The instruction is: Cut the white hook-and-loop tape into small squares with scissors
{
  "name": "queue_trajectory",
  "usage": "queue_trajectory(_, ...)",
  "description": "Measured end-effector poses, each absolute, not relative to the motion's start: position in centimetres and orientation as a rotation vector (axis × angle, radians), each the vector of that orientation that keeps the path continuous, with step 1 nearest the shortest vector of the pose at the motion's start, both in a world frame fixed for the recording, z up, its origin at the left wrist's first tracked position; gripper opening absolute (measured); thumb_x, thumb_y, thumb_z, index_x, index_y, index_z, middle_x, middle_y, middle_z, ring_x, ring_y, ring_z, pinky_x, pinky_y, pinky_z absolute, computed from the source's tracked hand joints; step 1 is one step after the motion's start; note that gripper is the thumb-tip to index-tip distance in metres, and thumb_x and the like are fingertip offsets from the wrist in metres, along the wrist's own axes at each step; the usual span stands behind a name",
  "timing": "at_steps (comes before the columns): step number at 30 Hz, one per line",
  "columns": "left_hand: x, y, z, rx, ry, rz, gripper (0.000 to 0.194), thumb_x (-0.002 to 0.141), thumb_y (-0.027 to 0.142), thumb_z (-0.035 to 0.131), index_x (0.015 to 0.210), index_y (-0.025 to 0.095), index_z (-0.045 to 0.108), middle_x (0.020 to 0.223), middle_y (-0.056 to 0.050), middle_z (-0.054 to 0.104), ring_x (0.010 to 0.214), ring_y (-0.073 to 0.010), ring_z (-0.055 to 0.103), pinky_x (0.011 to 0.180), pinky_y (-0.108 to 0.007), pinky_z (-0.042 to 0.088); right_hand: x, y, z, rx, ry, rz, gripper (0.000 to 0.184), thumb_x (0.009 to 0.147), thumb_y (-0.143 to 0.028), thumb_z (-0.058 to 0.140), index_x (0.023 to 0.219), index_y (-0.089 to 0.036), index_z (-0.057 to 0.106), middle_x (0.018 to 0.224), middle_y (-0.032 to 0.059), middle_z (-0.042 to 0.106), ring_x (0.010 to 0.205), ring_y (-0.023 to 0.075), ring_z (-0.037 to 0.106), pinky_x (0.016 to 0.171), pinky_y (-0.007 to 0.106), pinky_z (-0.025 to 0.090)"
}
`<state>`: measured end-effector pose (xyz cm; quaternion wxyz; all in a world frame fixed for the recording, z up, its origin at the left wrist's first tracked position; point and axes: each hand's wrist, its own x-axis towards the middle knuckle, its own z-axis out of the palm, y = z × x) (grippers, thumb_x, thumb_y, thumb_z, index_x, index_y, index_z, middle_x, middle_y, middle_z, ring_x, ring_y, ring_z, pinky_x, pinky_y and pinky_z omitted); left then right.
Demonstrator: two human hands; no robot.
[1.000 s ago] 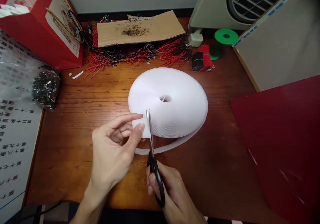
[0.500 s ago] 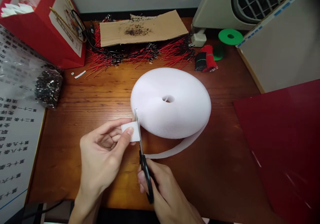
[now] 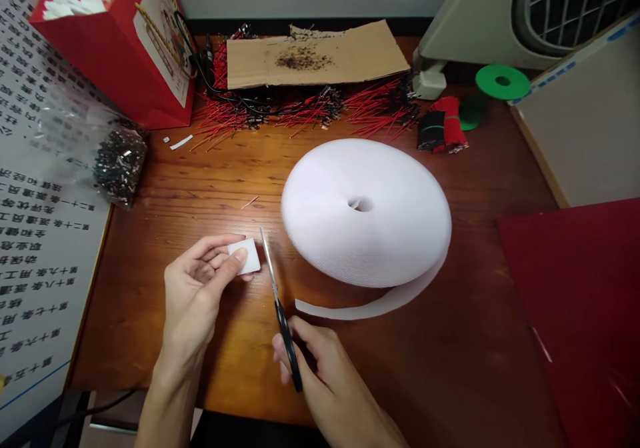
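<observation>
Likely trimming: my left hand (image 3: 193, 301) pinches square (image 3: 253, 259), right hand (image 3: 333, 375) grips scissors (image 3: 286, 341).
Near table's (image 3: 255, 395) front edge; any snip needs firm pinch.

Desk (image 3: 480, 341) has a decent lane between the big white roll (image 3: 365, 248) and the red board (image 3: 580, 288) over by the right edge. Roll hogs the middle, red wires (image 3: 380, 108) and cardboard (image 3: 355, 55) jam the far edge, left hand (image 3: 200, 288) blocks some room toward the left edge.
</observation>
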<state>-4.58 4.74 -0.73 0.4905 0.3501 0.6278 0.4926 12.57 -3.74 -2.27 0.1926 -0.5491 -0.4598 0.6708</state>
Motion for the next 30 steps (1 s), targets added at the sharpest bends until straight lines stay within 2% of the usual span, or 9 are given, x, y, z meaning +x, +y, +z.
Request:
queue_trajectory(3,-4.6,5.1,-1.0,0.898,1.54,1.162,0.017,0.074,0.023,0.091,0.087,0.019,0.082,0.08,-0.001,0.08,0.063,-0.0095,0.069,0.061,-0.015,0.057,14.1,-4.9,-1.9,-1.53,-1.348,1.723,0.03,0.106,-0.044,0.048,0.095,-0.024,0.068,0.085,0.0043,0.07,0.088,0.025,0.07,0.085,0.034,0.055)
queue_trajectory(7,-4.2,5.4,-1.0,0.96,1.528,1.078,0.014,0.077,0.021,0.089,0.084,0.017,0.077,0.076,0.0,0.077,0.061,-0.0068,0.064,0.059,-0.013,0.052,16.7,-5.0,-0.8,-1.446,-1.496,1.466,0.03,0.109,-0.039,0.047,0.094,-0.025,0.07,0.076,0.0007,0.07,0.063,0.0183,0.066,0.057,0.025,0.05)
queue_trajectory(11,-3.1,5.6,-0.8,0.924,1.431,1.11,0.017,0.078,0.019,0.088,0.084,0.017,0.072,0.075,0.001,0.074,0.063,-0.0071,0.065,0.062,-0.013,0.053,19.5,-2.7,0.1,-1.735,-1.6,0.773,0.022,0.105,-0.031,0.056,0.105,-0.022,0.076,0.089,0.0052,0.079,0.072,0.0217,0.075,0.063,0.029,0.05)
queue_trajectory(15,-2.0,5.7,-0.6,0.914,1.285,1.126,0.028,0.079,0.018,0.088,0.103,0.021,0.075,0.086,0.002,0.073,0.065,-0.0097,0.069,0.059,-0.017,0.057,21.2,0.6,0.4,-2.049,-1.718,0.252,0.034,0.1,-0.034,0.057,0.093,-0.013,0.082,0.073,0.0112,0.076,0.062,0.0274,0.069,0.056,0.035,0.04)
queue_trajectory(17,-1.5,5.7,-0.4,0.934,1.248,1.09,0.028,0.082,0.019,0.086,0.108,0.022,0.077,0.087,0.0,0.075,0.066,-0.0113,0.072,0.059,-0.019,0.059,21.3,1.6,0.5,-2.108,-1.71,0.191,0.037,0.099,-0.036,0.056,0.089,-0.014,0.084,0.067,0.0107,0.075,0.057,0.0265,0.066,0.055,0.035,0.038)
queue_trajectory(19,-1.1,5.5,-0.2,0.946,1.243,1.051,0.019,0.085,0.021,0.084,0.103,0.02,0.079,0.084,-0.002,0.077,0.067,-0.0125,0.074,0.061,-0.019,0.06,21.2,2.2,0.6,-2.139,-1.671,0.191,0.038,0.098,-0.039,0.058,0.089,-0.015,0.085,0.064,0.0096,0.074,0.054,0.0251,0.064,0.055,0.035,0.037)
queue_trajectory(24,-0.4,5.1,0.2,0.947,1.303,1.046,0.013,0.084,0.021,0.086,0.095,0.018,0.08,0.073,-0.001,0.077,0.055,-0.0092,0.068,0.058,-0.018,0.058,20.7,2.5,0.8,-2.212,-1.536,0.265,0.035,0.094,-0.043,0.064,0.102,-0.015,0.084,0.066,0.009,0.076,0.059,0.0295,0.068,0.061,0.038,0.043)
queue_trajectory(27,0.1,5.1,0.4,0.962,1.32,1.07,0.012,0.082,0.019,0.086,0.093,0.017,0.079,0.063,0.001,0.073,0.053,-0.0084,0.065,0.056,-0.016,0.055,20.5,2.4,0.9,-2.152,-1.552,0.356,0.032,0.098,-0.042,0.062,0.105,-0.016,0.081,0.085,0.0126,0.08,0.065,0.031,0.071,0.064,0.042,0.047)
queue_trajectory(30,0.6,5.1,0.8,0.994,1.35,1.094,0.012,0.079,0.017,0.087,0.088,0.017,0.078,0.059,0.002,0.07,0.052,-0.0081,0.062,0.054,-0.016,0.053,20.0,2.0,1.0,-1.93,-1.55,0.389,0.023,0.104,-0.037,0.059,0.106,-0.02,0.075,0.109,0.0137,0.077,0.071,0.0262,0.07,0.067,0.041,0.052)
